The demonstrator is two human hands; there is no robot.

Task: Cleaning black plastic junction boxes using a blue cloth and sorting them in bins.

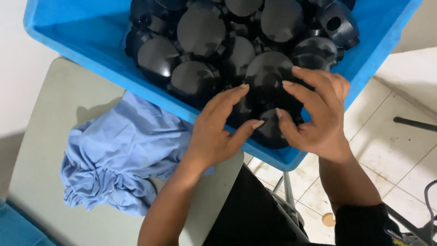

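One blue bin [91, 43], about a dozen black round parts [200, 29], one blue cloth [118, 150], two hands [214, 132]
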